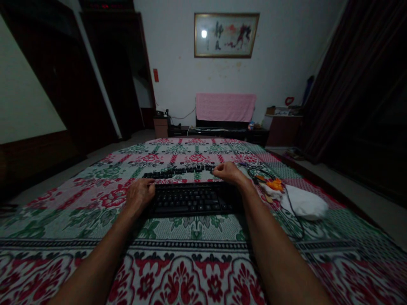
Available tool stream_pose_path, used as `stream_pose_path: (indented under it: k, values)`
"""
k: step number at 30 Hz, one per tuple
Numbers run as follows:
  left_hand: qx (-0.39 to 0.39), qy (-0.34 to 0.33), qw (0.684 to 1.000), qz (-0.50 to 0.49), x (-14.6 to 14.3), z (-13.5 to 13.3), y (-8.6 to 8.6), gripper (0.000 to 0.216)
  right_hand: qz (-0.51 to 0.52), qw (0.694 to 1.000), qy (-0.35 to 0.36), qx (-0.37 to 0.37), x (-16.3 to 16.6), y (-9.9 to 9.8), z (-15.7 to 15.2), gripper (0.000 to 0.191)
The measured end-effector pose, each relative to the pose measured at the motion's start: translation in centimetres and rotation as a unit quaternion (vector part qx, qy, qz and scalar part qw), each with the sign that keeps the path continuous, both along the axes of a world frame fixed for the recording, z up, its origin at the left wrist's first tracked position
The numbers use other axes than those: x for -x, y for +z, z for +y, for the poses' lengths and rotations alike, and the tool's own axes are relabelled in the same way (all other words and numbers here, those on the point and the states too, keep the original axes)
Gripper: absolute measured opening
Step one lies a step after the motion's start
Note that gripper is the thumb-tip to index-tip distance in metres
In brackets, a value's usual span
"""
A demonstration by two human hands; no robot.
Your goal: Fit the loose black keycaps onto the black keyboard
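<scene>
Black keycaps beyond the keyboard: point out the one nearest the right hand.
The row's rightmost keycap, close by the right hand; the others lie farther left.

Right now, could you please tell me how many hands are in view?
2: the left hand is at the left end of the black keyboard, and the right hand is at the right end of the row of small black keys beyond it.

Left hand [140, 195], one, bare; right hand [229, 173], one, bare. Fingers [219, 170], fine detail too dim for me to read. Behind the fingers: left wrist [127, 212] and right wrist [245, 182], both bare. Farther behind: left forearm [103, 250] and right forearm [275, 237], bare, tapering toward the fingers.
</scene>
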State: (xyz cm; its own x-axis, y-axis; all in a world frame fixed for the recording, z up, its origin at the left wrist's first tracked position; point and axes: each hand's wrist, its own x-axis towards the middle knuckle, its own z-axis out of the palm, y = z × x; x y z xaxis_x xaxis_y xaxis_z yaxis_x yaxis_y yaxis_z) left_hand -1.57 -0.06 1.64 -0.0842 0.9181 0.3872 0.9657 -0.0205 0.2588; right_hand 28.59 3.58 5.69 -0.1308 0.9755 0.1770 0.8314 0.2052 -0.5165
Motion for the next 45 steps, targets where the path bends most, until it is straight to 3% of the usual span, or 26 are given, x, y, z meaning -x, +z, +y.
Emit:
stream_pose_path:
  k: [5,9,14,22,31,45]
  values:
    - [-0.006,-0.130,0.991,-0.015,-2.0,1.2,0.0,0.034,0.050,0.983,0.179,0.017,6.2,-1.4,-0.8,0.023]
    - [-0.017,-0.203,0.979,-0.026,-2.8,2.1,-0.4,0.031,0.021,0.977,0.213,-0.016,8.3,-2.6,-1.4,0.020]
    - [-0.034,-0.233,0.969,-0.070,-2.8,2.3,-1.5,0.027,0.003,0.972,0.232,-0.038,8.8,-2.8,-1.7,0.020]
    - [-0.010,-0.331,0.937,-0.108,-2.3,2.3,-1.5,0.023,-0.073,0.969,0.237,-0.004,9.1,-2.4,-1.3,0.021]
    - [0.030,-0.356,0.926,-0.122,-2.7,2.2,-1.2,0.019,-0.062,0.968,0.240,0.028,9.1,-3.0,-0.6,0.021]
    - [0.055,-0.307,0.942,-0.126,-3.4,2.3,-0.9,0.017,-0.005,0.975,0.219,0.043,8.6,-4.0,0.3,0.022]
